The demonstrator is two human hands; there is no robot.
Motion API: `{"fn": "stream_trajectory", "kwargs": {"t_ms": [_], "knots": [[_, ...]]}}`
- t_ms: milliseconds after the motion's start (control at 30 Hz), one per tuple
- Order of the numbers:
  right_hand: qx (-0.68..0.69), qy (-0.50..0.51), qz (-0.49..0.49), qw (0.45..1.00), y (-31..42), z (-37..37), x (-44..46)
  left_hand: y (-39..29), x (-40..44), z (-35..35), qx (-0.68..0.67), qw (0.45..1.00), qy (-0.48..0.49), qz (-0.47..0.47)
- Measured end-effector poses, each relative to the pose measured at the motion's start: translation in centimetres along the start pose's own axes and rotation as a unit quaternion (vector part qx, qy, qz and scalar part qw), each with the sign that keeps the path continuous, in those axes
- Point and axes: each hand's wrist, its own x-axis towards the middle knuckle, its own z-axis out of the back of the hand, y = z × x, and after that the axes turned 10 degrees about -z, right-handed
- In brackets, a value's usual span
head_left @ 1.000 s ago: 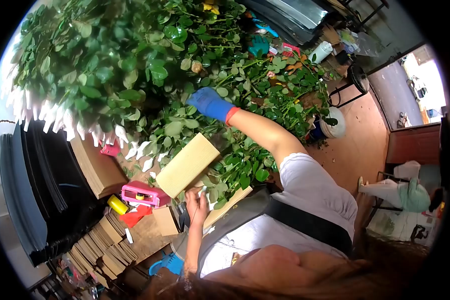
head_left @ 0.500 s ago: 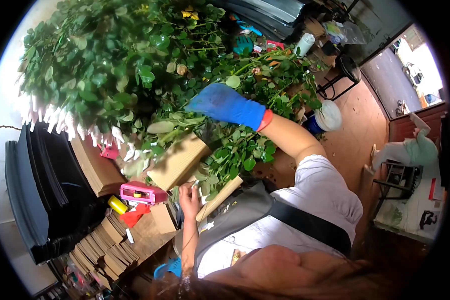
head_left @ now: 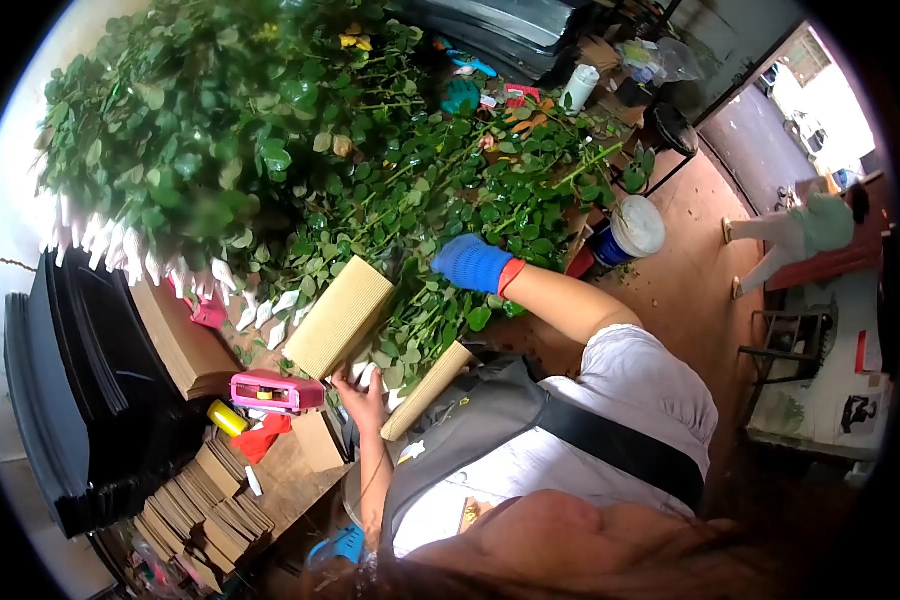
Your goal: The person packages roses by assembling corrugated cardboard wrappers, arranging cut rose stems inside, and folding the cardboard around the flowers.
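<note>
Two hands meet a bed of leafy stems (head_left: 435, 325) on a crowded workbench (head_left: 300, 475), the greenery spreading across the centre of the view and on toward 1 o'clock. The right hand (head_left: 475, 265), in a blue glove, rests just right of centre, its fingers curled and fingertips against the leaves; whether it grips a stem cannot be told. Toward 7 o'clock, the bare left hand (head_left: 361, 398) has thumb and fingers slightly apart beside white tips (head_left: 365, 371); its hold, too, is unclear. A ribbed board (head_left: 340, 315) lies near centre toward 9 o'clock, and a narrow board (head_left: 427, 392) at 6 o'clock, with stems between them.

At 2 o'clock, a white-and-blue bucket (head_left: 637, 230) stands on the floor, its contents indistinct. A pink holder (head_left: 288, 395) at 8 o'clock has a small yellow piece inside; a yellow roll (head_left: 228, 418) lies just beside it. At 1 o'clock sits a white bottle (head_left: 580, 90), its contents hidden.

Toward 10 o'clock rises a leafy heap (head_left: 200, 120), edged with white-covered ends (head_left: 120, 245). Dark sheets (head_left: 110, 375) are stacked near 9 o'clock. A person (head_left: 820, 222) in pale green stands between 2 and 3 o'clock.
</note>
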Motion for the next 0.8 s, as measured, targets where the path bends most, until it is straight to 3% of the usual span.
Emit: {"fn": "stream_trajectory", "kwargs": {"t_ms": [100,133,167,200,300,367,433,500,567,633,700,767,800], "knots": [[0.013,0.017,-0.004,1.000,-0.2,-2.6,0.4,-2.2,0.6,0.4,0.095,0.993,0.064,0.004],[0.021,0.025,0.016,0.999,-0.5,-3.3,0.3,-2.1,0.5,0.3,0.032,0.995,0.063,0.064],[0.030,0.033,0.036,0.998,-1.1,-4.0,0.2,-1.7,0.5,0.4,0.028,0.995,0.068,0.064],[0.108,0.065,0.040,0.991,-2.0,-3.8,-0.9,-1.1,0.3,0.5,0.037,0.995,0.073,0.059],[0.305,-0.012,0.047,0.951,-5.0,-1.3,-2.7,-1.7,0.6,0.4,0.065,0.993,0.084,0.054],[0.427,-0.170,0.041,0.887,-8.7,2.4,-4.8,-1.9,0.6,0.4,0.080,0.991,0.092,0.046],[0.433,-0.327,-0.050,0.838,-14.5,3.7,-5.9,-1.9,0.5,0.3,0.063,0.991,0.096,0.065],[0.391,-0.404,-0.184,0.806,-22.2,2.5,-6.3,-1.4,0.3,0.5,0.051,0.991,0.102,0.071],[0.324,-0.405,-0.319,0.793,-30.9,-3.0,-5.5,-1.6,0.3,0.6,0.026,0.989,0.106,0.101],[0.237,-0.159,-0.525,0.802,-36.2,-7.5,-5.4,-3.5,1.0,0.3,0.036,0.986,0.107,0.123],[0.121,-0.107,-0.518,0.840,-37.6,-11.8,-6.2,-2.3,0.9,0.9,0.050,0.982,0.121,0.135],[0.327,-0.114,-0.544,0.764,-39.8,-17.5,-5.4,-1.4,0.8,1.4,0.005,0.980,0.116,0.163],[0.566,-0.139,-0.536,0.611,-41.2,-21.5,-4.5,-0.7,0.7,2.0,0.022,0.972,0.127,0.194]]}}
